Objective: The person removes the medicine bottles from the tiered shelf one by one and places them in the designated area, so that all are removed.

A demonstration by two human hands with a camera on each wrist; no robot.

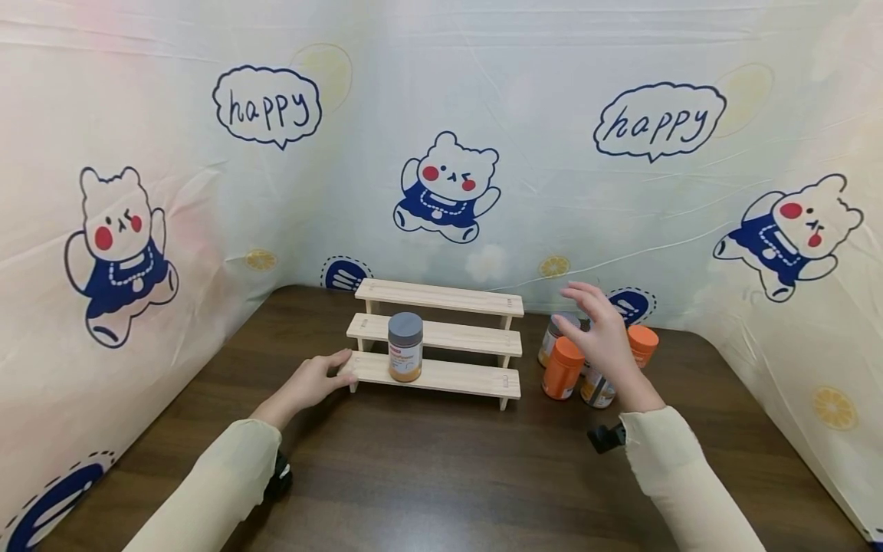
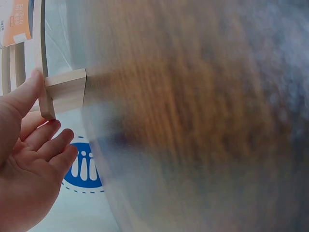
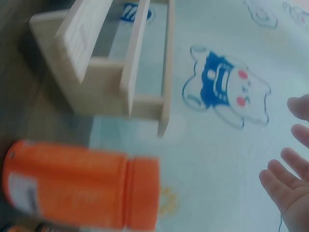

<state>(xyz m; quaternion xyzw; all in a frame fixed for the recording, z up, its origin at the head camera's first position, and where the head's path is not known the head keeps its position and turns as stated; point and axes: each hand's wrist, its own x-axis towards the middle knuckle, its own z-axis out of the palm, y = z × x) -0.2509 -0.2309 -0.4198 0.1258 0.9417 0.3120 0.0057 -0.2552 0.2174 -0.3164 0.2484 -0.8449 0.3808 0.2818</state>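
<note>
A three-tier wooden display stand [image 1: 462, 377] stands on the table, and a grey-capped bottle [image 1: 405, 349] sits upright on its lowest step. My left hand [image 1: 310, 386] pinches the left end of that step; in the left wrist view, the thumb lies on one face of the plank [image 2: 47, 104] and the fingers curl behind it. My right hand [image 1: 607, 345] is raised over the bottles right of the stand, fingers spread and holding nothing. Beneath it stand an orange bottle [image 1: 562, 372], a grey-capped bottle [image 1: 548, 349], another orange-capped bottle [image 1: 643, 343] and a partly hidden bottle [image 1: 597, 389].
The dark wooden table [image 1: 414, 475] reaches back to a printed cloth [image 1: 538, 199] that hangs behind and along both sides. Each wrist carries a small black camera [image 1: 607, 438] below the sleeve cuff.
</note>
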